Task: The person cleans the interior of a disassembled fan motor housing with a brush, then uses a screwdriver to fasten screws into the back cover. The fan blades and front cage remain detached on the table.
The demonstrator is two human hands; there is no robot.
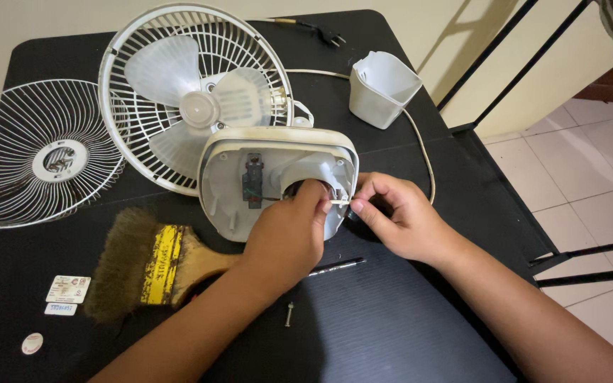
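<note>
Left hand (pixel 285 230) & right hand (pixel 399 216), fingers curled, pinch white wire (pixel 340 203) at fan base (pixel 278 181); bare table (pixel 406 312) below grip.

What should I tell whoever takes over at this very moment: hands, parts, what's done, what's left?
Left hand: fingers inside the opened fan base, at its round opening.
Right hand: pinching a small white piece at the base's right edge.
Fan head: lies on the black table, blades exposed.
Done: front grille off, lying left; white cover set aside behind.
Left: base open, wiring exposed. Loose screw, thin dark tool and brush lie near.
</note>
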